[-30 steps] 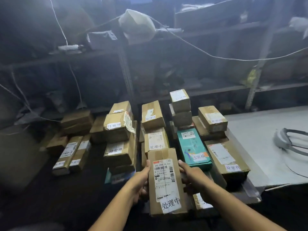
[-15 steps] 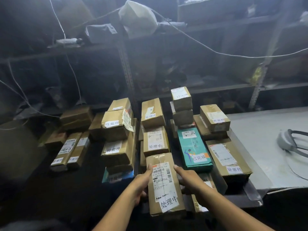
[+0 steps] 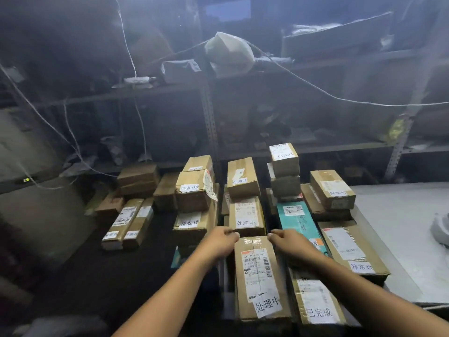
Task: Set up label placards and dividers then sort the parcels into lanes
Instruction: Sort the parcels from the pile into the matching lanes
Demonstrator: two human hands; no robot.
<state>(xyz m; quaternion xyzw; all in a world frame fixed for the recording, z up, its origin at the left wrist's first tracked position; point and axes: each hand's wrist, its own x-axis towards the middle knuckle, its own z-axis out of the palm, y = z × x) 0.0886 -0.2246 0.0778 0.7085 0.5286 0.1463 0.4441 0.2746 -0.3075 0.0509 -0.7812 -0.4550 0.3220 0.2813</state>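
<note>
Parcel (image 3: 261, 276) labelled 处理中 lies flat near the surface's front edge, in the middle lane just before a same-labelled box (image 3: 246, 215). Left hand (image 3: 222, 240) and right hand (image 3: 290, 243), earlier clasping its sides, now pinch its far corners, each grip closed on it. Placement seems nearly finished.

Dark counter (image 3: 136, 276) bearing rows of brown cardboard parcels (image 3: 245, 215) with white labels and one teal rectangular parcel (image 3: 295, 218); pale grey counter (image 3: 398, 229) adjoining right.
</note>
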